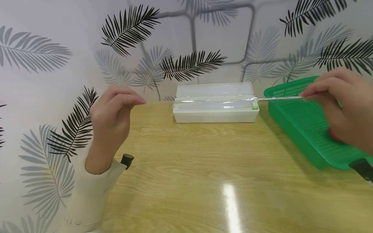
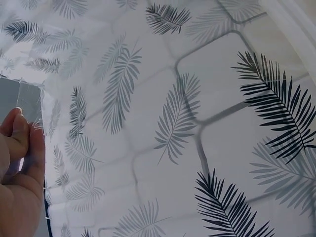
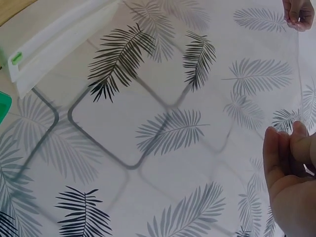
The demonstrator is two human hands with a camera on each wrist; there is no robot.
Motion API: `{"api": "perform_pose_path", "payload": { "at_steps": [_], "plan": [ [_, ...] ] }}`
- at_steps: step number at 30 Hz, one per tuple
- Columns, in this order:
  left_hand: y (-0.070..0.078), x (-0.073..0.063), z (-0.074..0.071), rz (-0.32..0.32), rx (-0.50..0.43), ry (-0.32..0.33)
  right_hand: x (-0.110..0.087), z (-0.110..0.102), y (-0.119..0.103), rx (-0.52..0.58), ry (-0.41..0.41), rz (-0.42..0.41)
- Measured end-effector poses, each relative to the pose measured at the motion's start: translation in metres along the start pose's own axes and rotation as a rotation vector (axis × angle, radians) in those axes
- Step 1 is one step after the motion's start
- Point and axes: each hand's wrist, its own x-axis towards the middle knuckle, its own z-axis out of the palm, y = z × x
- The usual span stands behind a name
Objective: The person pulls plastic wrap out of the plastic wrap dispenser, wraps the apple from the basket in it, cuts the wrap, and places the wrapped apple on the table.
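A thin sheet of clear plastic wrap (image 1: 215, 100) stretches in the air between both hands, its edge shining in the head view. My left hand (image 1: 115, 110) pinches one end between thumb and fingertips; in the left wrist view that hand (image 2: 22, 163) holds the transparent edge. At the other end my right hand (image 1: 346, 100) pinches the wrap, above a green basket (image 1: 309, 149). Behind the film a white wrap dispenser box (image 1: 215, 117) stands at the back of the table with its lid raised and a green slider at its right end.
Inside the basket lies a red thing, mostly hidden by the right hand. The wooden table (image 1: 189, 168) meets a leaf-patterned wall covering (image 1: 75, 81) at the back and left.
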Motion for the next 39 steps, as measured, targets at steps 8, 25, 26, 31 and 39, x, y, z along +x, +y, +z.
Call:
{"api": "perform_pose_path", "payload": {
  "at_steps": [8,25,26,31,39],
  "plan": [
    [0.026,-0.025,-0.01,0.082,-0.104,-0.031,-0.025,-0.001,-0.005,0.088,-0.071,-0.032],
    [0.037,-0.07,-0.01,0.141,-0.223,-0.15,-0.071,0.004,-0.018,0.21,-0.194,-0.002],
    [0.036,-0.073,-0.011,0.131,-0.23,-0.162,-0.073,0.005,-0.018,0.211,-0.195,-0.001],
    [0.035,-0.088,-0.012,0.074,-0.234,-0.207,-0.081,0.013,-0.018,0.294,-0.229,-0.044],
    [0.034,-0.108,-0.01,0.018,-0.275,-0.25,-0.097,0.028,-0.016,0.405,-0.229,-0.085]
  ]
}}
